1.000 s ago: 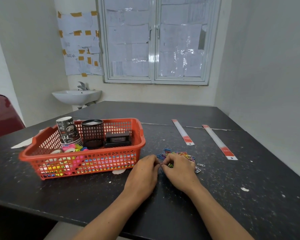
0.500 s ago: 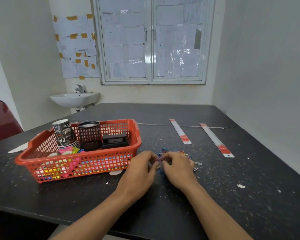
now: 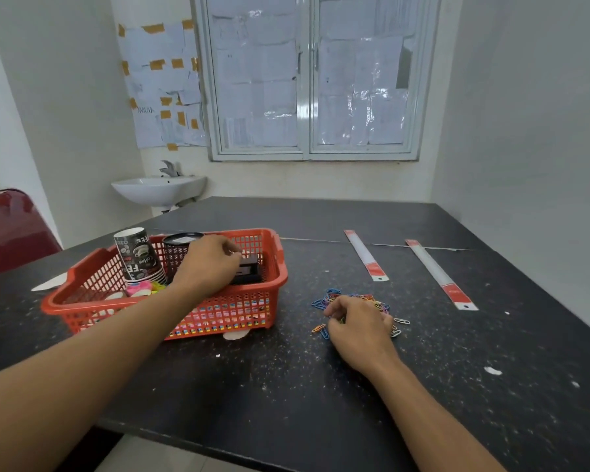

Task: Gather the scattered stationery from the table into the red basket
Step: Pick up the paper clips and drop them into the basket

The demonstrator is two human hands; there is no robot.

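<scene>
A red basket [image 3: 280, 267] stands on the left of the black table [image 3: 286, 386]. My left hand [image 3: 208, 264] hovers inside it above a black box [image 3: 251, 271], fingertips bunched together; whatever they pinch is hidden. To the right of the basket lies a pile of coloured paper clips [image 3: 324, 300]. My right hand [image 3: 358, 321] rests on that pile, its fingers curled round some of the clips. Beyond the pile, two white rulers with red ends [image 3: 365, 255] [image 3: 436, 274] lie flat on the table.
The basket also holds a stack of paper coffee cups [image 3: 137, 257], a black mesh pen holder [image 3: 177, 250] and bright sticky notes [image 3: 143, 286]. A red chair [image 3: 11, 229] stands at the left, and a wall sink [image 3: 157, 190] hangs behind the table.
My left hand has left the paper clip pile and moved left into the basket. My right hand has stayed on the pile.
</scene>
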